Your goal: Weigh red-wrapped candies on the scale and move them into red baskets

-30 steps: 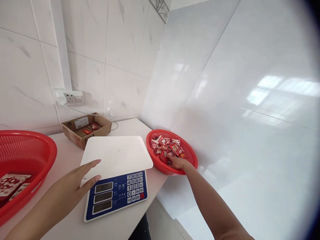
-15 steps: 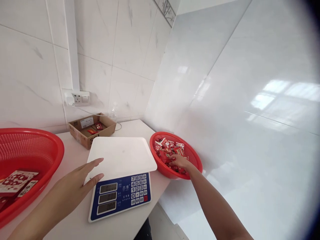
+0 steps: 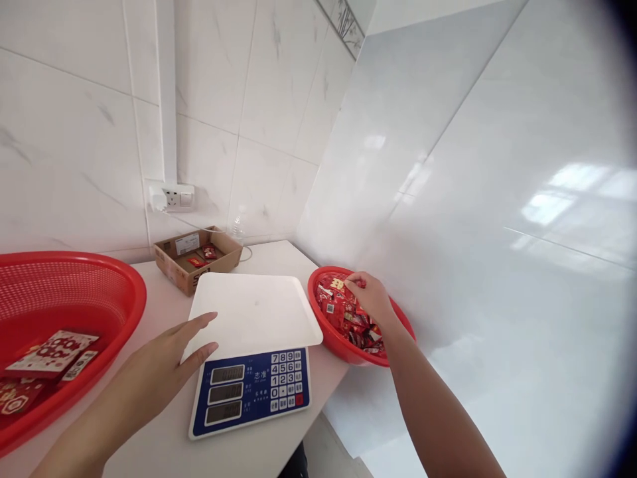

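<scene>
A digital scale (image 3: 255,352) with a white weighing tray and a blue keypad panel sits on the white counter. My left hand (image 3: 166,362) lies flat and open at the tray's near left corner, fingers stretched out. My right hand (image 3: 371,299) is over a small red basket (image 3: 395,318) full of red-wrapped candies (image 3: 343,313). Its fingers are pinched together on some candies at the basket's far side.
A large red basket (image 3: 99,285) at the left holds red printed packets (image 3: 52,352). An open cardboard box (image 3: 196,255) with a few red packets stands by the tiled wall, under a wall socket (image 3: 174,197). A glossy white wall runs along the right.
My right hand has risen from the near side of the small basket to its far side and closed on candies. My left hand has kept its place at the scale.
</scene>
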`<move>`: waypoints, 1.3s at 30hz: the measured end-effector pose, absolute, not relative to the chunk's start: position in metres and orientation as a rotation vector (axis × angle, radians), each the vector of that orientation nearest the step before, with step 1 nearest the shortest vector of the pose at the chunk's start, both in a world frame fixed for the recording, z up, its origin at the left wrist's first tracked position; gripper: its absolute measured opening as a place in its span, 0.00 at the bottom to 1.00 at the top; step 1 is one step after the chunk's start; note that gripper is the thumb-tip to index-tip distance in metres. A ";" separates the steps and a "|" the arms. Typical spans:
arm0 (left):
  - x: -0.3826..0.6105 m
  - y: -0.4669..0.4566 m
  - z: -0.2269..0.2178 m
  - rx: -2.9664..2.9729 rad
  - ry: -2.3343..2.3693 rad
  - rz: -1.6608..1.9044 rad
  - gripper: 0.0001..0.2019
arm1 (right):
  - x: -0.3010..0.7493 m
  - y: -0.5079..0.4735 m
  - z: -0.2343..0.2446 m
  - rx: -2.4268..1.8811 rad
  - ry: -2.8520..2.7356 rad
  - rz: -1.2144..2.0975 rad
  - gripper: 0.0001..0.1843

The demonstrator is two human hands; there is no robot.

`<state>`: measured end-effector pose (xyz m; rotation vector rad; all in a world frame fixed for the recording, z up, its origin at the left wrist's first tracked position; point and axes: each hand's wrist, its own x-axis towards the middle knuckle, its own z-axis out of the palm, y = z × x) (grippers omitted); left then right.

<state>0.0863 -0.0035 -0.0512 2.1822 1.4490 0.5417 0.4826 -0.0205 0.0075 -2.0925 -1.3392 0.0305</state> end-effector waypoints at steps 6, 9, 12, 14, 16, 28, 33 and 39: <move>0.088 -0.011 -0.043 2.207 1.432 0.569 0.28 | 0.400 0.007 -0.016 -1.661 -1.503 0.490 0.11; 0.087 -0.015 -0.036 2.194 1.443 0.554 0.27 | 0.376 0.021 -0.028 -1.653 -1.522 0.565 0.13; 0.085 -0.018 -0.030 2.194 1.450 0.554 0.27 | 0.370 0.028 -0.031 -1.694 -1.491 0.561 0.13; 0.085 -0.019 -0.028 2.193 1.445 0.566 0.26 | 0.371 0.028 -0.031 -1.715 -1.481 0.571 0.13; 0.084 -0.019 -0.027 2.185 1.447 0.570 0.26 | 0.373 0.026 -0.029 -1.733 -1.486 0.577 0.12; 0.082 -0.020 -0.027 2.199 1.427 0.560 0.27 | 0.363 0.022 -0.033 -1.821 -1.603 0.595 0.13; 0.081 -0.021 -0.026 2.200 1.434 0.543 0.27 | 0.371 0.029 -0.033 -1.900 -1.601 0.535 0.16; 0.082 -0.019 -0.026 2.191 1.434 0.525 0.27 | 0.377 0.020 -0.031 -1.930 -1.707 0.624 0.16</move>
